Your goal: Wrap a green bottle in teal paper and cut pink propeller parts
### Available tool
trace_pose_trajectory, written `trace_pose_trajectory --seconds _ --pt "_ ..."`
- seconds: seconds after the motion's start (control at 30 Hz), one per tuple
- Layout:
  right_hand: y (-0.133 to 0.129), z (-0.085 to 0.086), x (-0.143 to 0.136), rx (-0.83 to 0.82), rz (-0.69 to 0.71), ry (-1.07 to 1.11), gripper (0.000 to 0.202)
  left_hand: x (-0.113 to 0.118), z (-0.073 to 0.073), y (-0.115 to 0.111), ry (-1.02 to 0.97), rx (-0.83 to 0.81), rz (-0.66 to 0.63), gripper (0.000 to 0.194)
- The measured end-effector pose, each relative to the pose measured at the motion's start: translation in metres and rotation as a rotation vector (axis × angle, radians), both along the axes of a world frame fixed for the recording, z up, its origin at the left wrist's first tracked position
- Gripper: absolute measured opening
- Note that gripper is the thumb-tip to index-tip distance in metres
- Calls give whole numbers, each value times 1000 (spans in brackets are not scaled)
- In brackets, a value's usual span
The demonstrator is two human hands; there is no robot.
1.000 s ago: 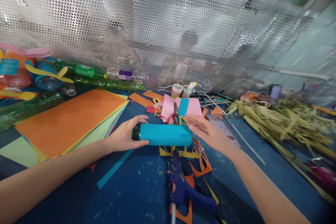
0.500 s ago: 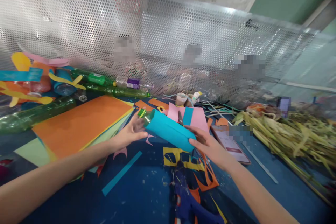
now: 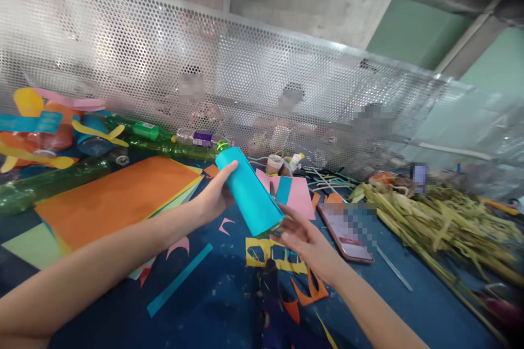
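Note:
A plastic bottle (image 3: 249, 191) wrapped in bright blue paper is held tilted above the table, its green cap up and to the left. My left hand (image 3: 219, 191) grips the wrapped side near the neck, thumb on the paper and the other fingers hidden behind. At the base end, my right hand (image 3: 305, 237) has its fingers closed round the bottle's bottom edge. Below it lie yellow paper scraps (image 3: 256, 262) with cut-out holes and orange scraps (image 3: 313, 294). A dark blue glue gun (image 3: 278, 311) sits beside these scraps.
Orange sheets (image 3: 118, 202) over other coloured paper lie left, near green bottles (image 3: 53, 180) and paper-decorated bottles (image 3: 96, 136). To the right are a phone (image 3: 347, 234) and dried husks (image 3: 434, 218). A perforated metal panel (image 3: 135, 54) stands behind. A blue strip (image 3: 180, 281) lies in front.
The bottle has turned more upright and its wrapped face has rotated. My left hand has moved from the neck to the paper-covered side; my right hand has shifted down to the base.

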State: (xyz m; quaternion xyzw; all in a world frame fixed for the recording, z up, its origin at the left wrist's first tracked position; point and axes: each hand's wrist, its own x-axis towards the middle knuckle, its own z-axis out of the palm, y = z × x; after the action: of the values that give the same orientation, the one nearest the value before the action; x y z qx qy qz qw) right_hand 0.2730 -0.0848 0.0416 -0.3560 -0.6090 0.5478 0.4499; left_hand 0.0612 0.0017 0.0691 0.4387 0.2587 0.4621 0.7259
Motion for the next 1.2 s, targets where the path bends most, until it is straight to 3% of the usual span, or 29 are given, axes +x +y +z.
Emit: trace_pose_trajectory --seconds 0.2,0.4,0.57,0.73,0.83,0.93,1.03,1.1,1.2 --pt "-13 0 -8 235 -200 -392 62 11 -6 -10 -6 -198 -51 61" --pt "-23 -3 -13 605 -329 -763 54 19 -8 -28 -82 -328 -107 63" --pt "-22 -15 -11 822 -371 -890 50 23 -6 -35 -86 -369 10 56" --pt "-22 -18 -12 800 -361 -906 51 22 -9 -34 -56 -371 23 60" --pt "-21 -14 -14 663 -325 -842 52 20 -13 -29 -9 -333 59 60" --pt "-17 -8 -14 442 -207 -683 54 17 -17 -21 -5 -149 133 52" --pt "-12 -6 -10 324 -101 -470 48 16 -16 -17 -31 46 163 46" --pt "-10 -6 -9 297 -115 -420 48 16 -14 -18 -29 127 125 47" --pt "-9 -7 -9 342 -227 -530 68 15 -11 -24 9 234 17 52"
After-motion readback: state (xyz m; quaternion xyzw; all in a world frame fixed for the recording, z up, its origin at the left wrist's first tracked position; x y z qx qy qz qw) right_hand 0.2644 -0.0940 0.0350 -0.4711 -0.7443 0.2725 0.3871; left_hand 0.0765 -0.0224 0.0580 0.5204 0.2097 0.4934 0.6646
